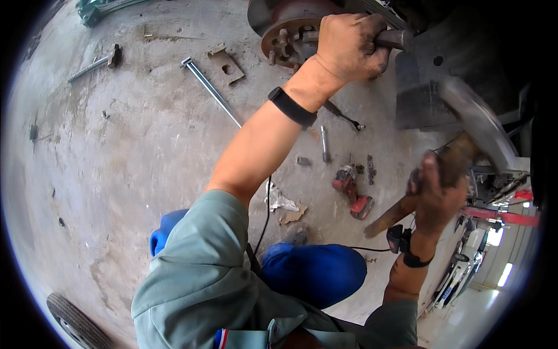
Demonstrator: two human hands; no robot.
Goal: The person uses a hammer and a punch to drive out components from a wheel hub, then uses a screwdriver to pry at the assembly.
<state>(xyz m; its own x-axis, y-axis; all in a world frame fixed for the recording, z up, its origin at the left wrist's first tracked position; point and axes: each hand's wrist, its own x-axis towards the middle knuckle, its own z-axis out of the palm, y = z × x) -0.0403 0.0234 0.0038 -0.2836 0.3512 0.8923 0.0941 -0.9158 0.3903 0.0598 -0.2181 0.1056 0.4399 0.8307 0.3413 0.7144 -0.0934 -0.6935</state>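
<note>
My left hand [353,47] is wrapped round a thick dark metal bar [397,39], which lies crosswise in front of a rusty wheel hub [283,42] with studs. One end of the bar sticks out to the right of my fist; the other reaches over the hub. Lower on the right, my right hand [439,195], smeared by motion, grips the handle of a hammer [392,218]. Its handle looks wooden and slants up to the right. The hammer's upper end is blurred, beside a curved grey part [479,119].
On the concrete floor lie a red cordless drill [352,192], a socket extension [325,143], a ratchet [349,119], a long chrome bar [210,90], a metal bracket [225,64] and another hammer [96,63]. A tyre [75,323] is at lower left. A dark panel [430,87] hangs right.
</note>
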